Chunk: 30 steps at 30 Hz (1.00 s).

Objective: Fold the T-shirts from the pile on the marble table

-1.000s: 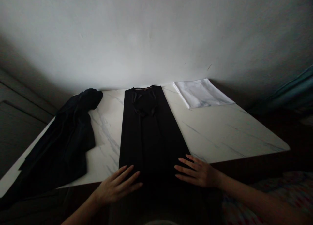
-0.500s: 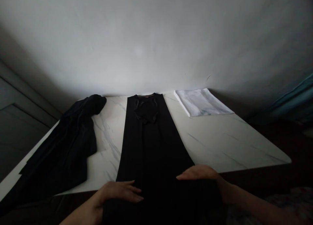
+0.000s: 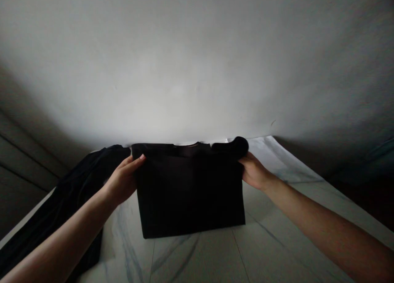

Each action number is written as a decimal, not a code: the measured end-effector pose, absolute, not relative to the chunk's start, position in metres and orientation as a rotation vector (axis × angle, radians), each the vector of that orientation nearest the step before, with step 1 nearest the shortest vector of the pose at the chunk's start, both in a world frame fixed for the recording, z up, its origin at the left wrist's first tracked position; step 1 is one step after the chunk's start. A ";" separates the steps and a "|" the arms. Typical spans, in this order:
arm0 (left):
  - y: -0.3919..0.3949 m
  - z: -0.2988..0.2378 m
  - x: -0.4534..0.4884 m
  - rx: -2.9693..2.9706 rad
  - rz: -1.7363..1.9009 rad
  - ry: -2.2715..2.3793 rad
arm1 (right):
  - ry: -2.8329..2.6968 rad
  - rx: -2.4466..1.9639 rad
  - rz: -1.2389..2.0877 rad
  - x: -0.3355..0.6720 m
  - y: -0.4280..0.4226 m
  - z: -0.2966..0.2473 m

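Left hand (image 3: 123, 181) and right hand (image 3: 254, 171) pinch the black shirt (image 3: 189, 190) at its top corners, level and taut above the tabletop (image 3: 197, 254)

1. A black T-shirt (image 3: 189, 190), folded into a flat, near-rectangular shape, hangs upright in the air above a marble tabletop (image 3: 197, 254).
2. Its collar (image 3: 192, 144) runs along the top edge; the dim light hides any finer detail of the folds.
3. A bunched, rounded fold of fabric (image 3: 230, 147) bulges at the top right corner.
4. The left hand (image 3: 123, 180) grips the top left corner, and the right hand (image 3: 254, 172) grips the top right corner from below.
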<state>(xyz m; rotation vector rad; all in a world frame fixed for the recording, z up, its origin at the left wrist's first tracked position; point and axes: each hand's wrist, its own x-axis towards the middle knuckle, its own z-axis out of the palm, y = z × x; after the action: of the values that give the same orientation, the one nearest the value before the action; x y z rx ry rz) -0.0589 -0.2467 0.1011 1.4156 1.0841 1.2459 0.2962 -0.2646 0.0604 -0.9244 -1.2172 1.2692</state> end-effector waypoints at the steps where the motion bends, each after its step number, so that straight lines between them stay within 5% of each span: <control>1: -0.224 0.097 -0.054 1.277 1.240 1.049 | -1.145 -0.897 1.265 0.293 -0.242 0.055; 6: -0.115 0.043 -0.037 0.938 1.202 1.039 | -1.022 -0.995 1.194 0.285 -0.139 0.006; 14: -0.035 -0.046 -0.012 1.303 1.001 1.454 | -1.278 -1.868 0.644 0.289 -0.060 -0.063; 30: -0.012 -0.053 -0.038 1.929 0.625 2.079 | -1.588 -2.338 0.060 0.276 -0.053 -0.053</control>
<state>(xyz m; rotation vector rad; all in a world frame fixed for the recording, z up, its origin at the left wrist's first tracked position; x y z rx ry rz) -0.0383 -0.0124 -0.0532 1.9292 2.0794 0.6252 0.2760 -0.0533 -0.0533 -2.3382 -1.5882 0.0601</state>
